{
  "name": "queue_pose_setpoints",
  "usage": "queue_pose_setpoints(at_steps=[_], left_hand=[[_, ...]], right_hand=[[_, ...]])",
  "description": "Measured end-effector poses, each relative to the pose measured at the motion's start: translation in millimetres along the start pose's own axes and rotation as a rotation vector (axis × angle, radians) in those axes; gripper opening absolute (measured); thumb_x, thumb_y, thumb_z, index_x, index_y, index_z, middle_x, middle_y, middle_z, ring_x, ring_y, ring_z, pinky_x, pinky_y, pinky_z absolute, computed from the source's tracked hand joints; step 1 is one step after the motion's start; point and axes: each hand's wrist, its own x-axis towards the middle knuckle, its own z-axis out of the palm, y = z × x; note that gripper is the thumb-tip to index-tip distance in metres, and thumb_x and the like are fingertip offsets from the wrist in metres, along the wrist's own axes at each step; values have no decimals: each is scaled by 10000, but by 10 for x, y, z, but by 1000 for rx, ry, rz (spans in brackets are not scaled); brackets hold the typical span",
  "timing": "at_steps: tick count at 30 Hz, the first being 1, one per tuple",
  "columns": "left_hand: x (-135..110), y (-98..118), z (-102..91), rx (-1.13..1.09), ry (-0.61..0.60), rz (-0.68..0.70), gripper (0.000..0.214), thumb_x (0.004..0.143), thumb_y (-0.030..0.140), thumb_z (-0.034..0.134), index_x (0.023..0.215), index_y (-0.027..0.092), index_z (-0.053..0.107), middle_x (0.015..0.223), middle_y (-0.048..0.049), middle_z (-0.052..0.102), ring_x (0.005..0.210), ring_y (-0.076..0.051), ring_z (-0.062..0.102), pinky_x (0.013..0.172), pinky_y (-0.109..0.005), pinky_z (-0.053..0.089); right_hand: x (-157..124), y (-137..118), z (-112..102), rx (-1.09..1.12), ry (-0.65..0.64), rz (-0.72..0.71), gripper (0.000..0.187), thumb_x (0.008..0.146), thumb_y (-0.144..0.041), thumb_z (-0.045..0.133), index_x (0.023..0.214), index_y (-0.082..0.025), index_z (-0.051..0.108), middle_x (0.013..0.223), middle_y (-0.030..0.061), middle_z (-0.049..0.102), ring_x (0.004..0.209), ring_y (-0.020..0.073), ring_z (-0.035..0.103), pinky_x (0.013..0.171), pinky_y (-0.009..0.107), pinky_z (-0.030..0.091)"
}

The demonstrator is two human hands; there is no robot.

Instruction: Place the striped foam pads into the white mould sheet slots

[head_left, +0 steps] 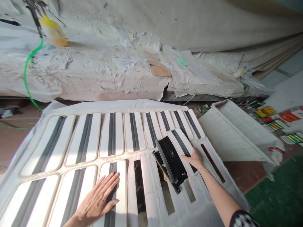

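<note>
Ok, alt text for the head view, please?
Left hand lies flat on a white panel in a slotted board; right hand touches another panel beside stacked black wallets.

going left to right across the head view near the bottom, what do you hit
left hand flat on a white strip → black wallets → right hand → white basket → green floor

Glossy black leather wallet (172,160)
</note>
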Motion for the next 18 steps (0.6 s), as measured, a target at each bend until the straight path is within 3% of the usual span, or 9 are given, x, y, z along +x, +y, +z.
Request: queue_pose_setpoints(at_steps=[3, 6, 11, 15, 18], left_hand=[[73, 36, 37, -27, -12, 10, 811, 864, 650, 478, 1480, 133, 370, 1526, -94, 371, 1426, -276, 314, 1185, -404, 227], [126, 134, 91, -34, -52, -93, 805, 880, 634, 473, 1497, 137, 331, 1543, -102, 338, 1423, -287, 317, 1175, -424, 239], [244, 257, 169, -87, -101, -292, 888, 877, 703, 405, 1508, 91, 283, 1574, -145, 247, 1462, -323, 206, 1168, -459, 245], [292, 198, 248, -158, -144, -343, 926, 869, 735, 377, 1524, 99, 228, 1591, -158, 179, 1479, -332, 119, 1191, -495, 191], [282, 183, 249, -194, -135, -341, 928, 871, 733, 377, 1530, 102, 206, 1594, -163, 165, 1480, -335, 98, 1196, -506, 173]], right_hand=[[150, 73, 25, -56, -25, 13, 1103, 606, -651, 722, 1433, -40, 320, 1418, 276, 429, 1260, 388, 471, 1029, 448, 406], [148, 28, 0, -115, -13, 23, 1046, 557, -672, 734, 1351, -64, 427, 1367, 256, 472, 1232, 400, 480, 1024, 455, 406], [193, 52, -6, -143, -45, 73, 1063, 576, -677, 719, 1330, 18, 437, 1297, 357, 481, 1208, 491, 458, 959, 557, 406], [390, 174, 163, -143, -5, 28, 1087, 603, -812, 625, 1331, -17, 483, 1247, 401, 467, 1230, 508, 425, 849, 579, 378], [456, 169, 135, -183, 24, 84, 1042, 567, -792, 661, 1285, -46, 541, 1202, 386, 521, 1157, 541, 469, 826, 634, 361]])
